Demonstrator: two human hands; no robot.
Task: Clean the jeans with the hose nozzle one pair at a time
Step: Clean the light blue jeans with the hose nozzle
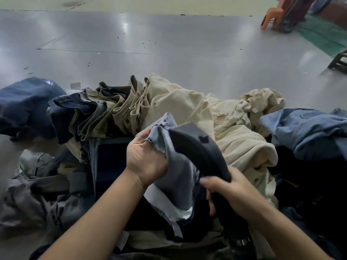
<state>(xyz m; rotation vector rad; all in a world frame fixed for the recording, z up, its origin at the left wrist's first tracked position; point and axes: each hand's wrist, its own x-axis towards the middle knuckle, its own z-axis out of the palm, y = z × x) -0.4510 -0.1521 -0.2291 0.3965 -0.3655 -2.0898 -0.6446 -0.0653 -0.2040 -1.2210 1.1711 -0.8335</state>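
At the near centre of the heaped garments, we hold the hose nozzle, a dark curved piece, in our right hand, fingers curled round its near end. Its length runs up and left from that grip, its far tip inside grey-blue jeans pinched by our left hand.

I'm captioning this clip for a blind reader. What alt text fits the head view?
A person's left hand grips grey-blue jeans while the right hand holds a dark curved hose nozzle against them. Around them lie heaped cream trousers, khaki and blue ones, on a grey floor.
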